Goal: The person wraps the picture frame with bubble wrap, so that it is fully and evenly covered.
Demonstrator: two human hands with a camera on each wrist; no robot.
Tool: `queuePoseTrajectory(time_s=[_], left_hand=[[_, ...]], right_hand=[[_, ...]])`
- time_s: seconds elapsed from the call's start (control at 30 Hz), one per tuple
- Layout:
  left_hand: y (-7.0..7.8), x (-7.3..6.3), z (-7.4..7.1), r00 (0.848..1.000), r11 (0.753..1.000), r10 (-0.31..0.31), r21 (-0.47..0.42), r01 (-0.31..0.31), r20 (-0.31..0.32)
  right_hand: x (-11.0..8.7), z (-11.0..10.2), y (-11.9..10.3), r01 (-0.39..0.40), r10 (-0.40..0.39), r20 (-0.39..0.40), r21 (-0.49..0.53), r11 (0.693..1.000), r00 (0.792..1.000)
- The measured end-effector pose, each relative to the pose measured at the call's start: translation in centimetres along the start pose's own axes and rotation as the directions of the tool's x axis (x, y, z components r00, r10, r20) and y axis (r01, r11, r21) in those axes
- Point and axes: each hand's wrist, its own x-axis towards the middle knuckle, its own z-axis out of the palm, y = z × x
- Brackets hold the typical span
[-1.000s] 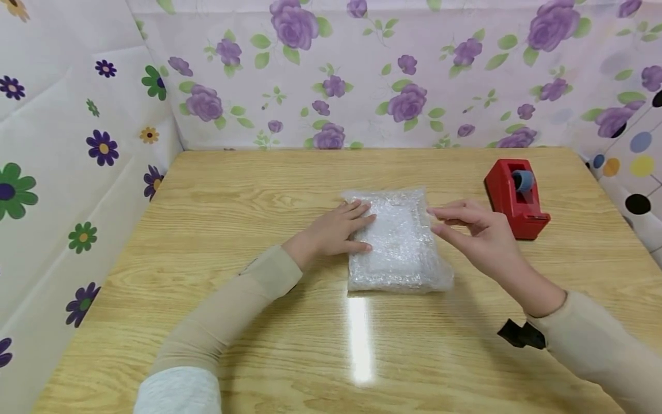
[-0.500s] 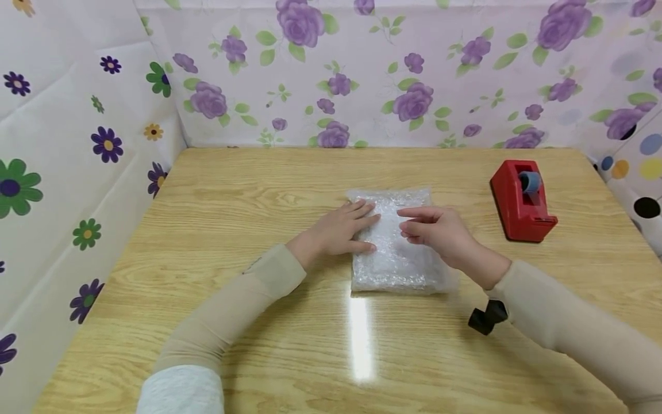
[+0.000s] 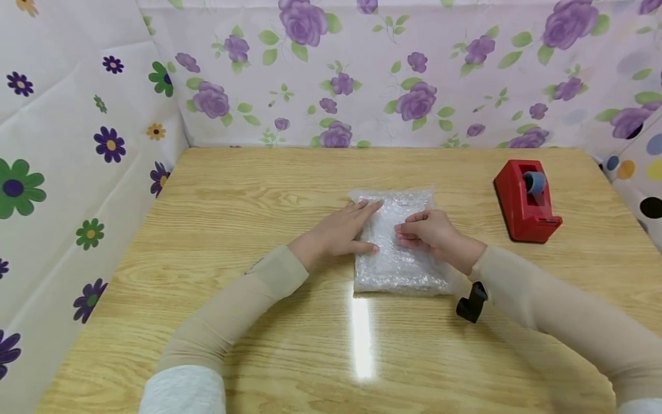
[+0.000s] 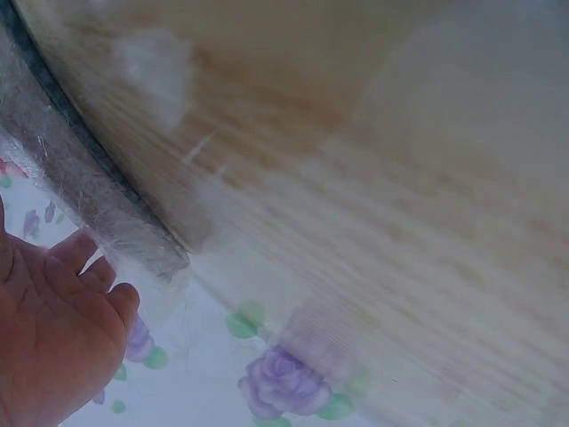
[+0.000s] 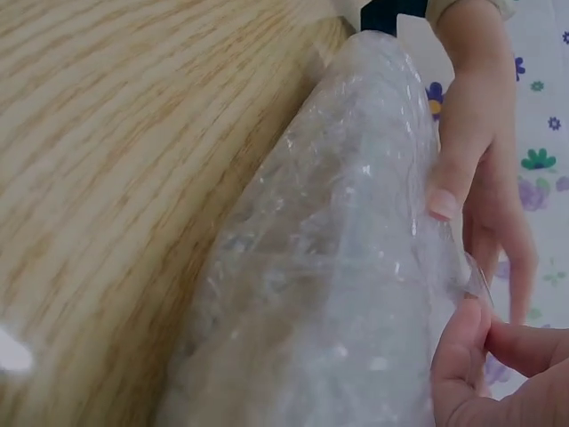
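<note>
A flat, squarish package in bubble wrap lies on the wooden table. My left hand rests on its left side, fingers spread and fairly straight. Over the package's middle is my right hand, thumb and forefinger together. The right wrist view shows those fingertips pinching a small piece of clear tape at the surface of the wrap. How much of the tape touches the wrap cannot be made out. In the left wrist view, the left palm appears beside the package's edge.
A red tape dispenser with a blue-cored roll stands at the right rear of the wooden table. Flower-printed sheets hang behind and at the sides. A black wrist-camera mount hangs under the right wrist.
My right hand has moved left from the package's right edge to its middle and come down onto the wrap, its fingertips closing together. The left hand stays in place on the package.
</note>
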Motion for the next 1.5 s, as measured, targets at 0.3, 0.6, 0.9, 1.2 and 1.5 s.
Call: queuePoseTrajectory(time_s=[0.3,0.6,0.9,1.2,1.5], left_hand=[[0.5,0.2,-0.3,0.996,0.993,0.086,0.074,-0.088,0.027],[1.2,0.7,-0.2,0.997,0.959,0.031,0.280,-0.051,0.074],[1.7,0.9,-0.3,0.997,0.929,0.006,0.370,-0.035,0.079],[1.7,1.1,0.0,0.998,0.908,0.025,0.417,-0.049,0.062],[1.5,0.9,0.0,0.997,0.940,0.023,0.338,-0.045,0.068]], right_hand=[[0.6,-0.1,-0.1,-0.057,0.057,-0.009,0.016,0.998,0.998],[1.2,0.3,0.2,-0.033,0.033,0.015,0.042,0.999,0.999],[0.2,0.2,-1.0,-0.050,0.057,0.086,-0.081,0.995,0.995],[-1.7,0.3,-1.6,-0.041,0.055,0.127,-0.112,0.993,0.990],[-2.2,-0.3,-0.2,-0.156,0.173,0.223,-0.092,0.983,0.959]])
